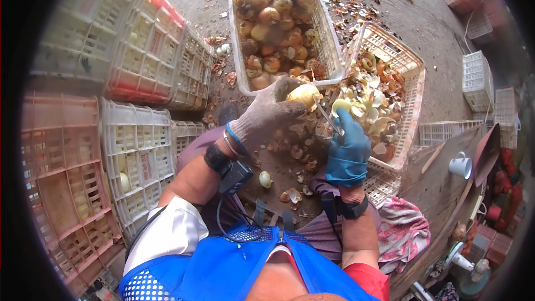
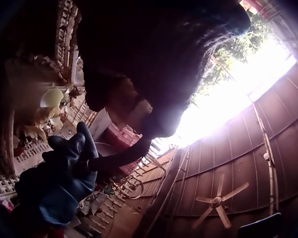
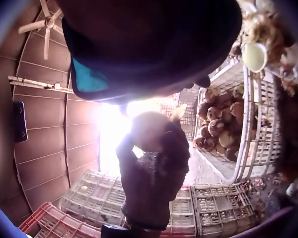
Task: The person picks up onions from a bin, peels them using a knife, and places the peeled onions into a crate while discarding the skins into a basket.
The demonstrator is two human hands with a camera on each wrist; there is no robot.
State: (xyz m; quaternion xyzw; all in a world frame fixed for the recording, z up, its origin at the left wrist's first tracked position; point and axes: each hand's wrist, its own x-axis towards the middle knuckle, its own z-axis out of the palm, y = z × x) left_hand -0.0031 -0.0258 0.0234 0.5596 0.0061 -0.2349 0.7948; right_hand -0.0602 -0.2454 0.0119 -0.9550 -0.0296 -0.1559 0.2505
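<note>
The left hand (image 1: 272, 112), in a grey knit glove, grips a pale yellow onion (image 1: 304, 95); the right wrist view shows this glove (image 3: 154, 183) around the onion (image 3: 151, 131). Just to the right, the blue-gloved right hand (image 1: 349, 149) holds a thin metal blade (image 1: 325, 112) whose far end reaches the onion's side. A pale cup-shaped onion layer (image 1: 340, 106) shows beyond the blue fingertips; whether it touches them I cannot tell. In the left wrist view the blue glove (image 2: 59, 178) is curled and dark.
A crate (image 1: 238, 56) of unpeeled onions stands ahead, beside a crate (image 1: 413, 95) of peels and scraps. Stacked crates (image 1: 139, 150) line the left. One peeled onion (image 1: 266, 179) and scraps lie on the ground between the legs. A white mug (image 1: 460, 165) is on boards at right.
</note>
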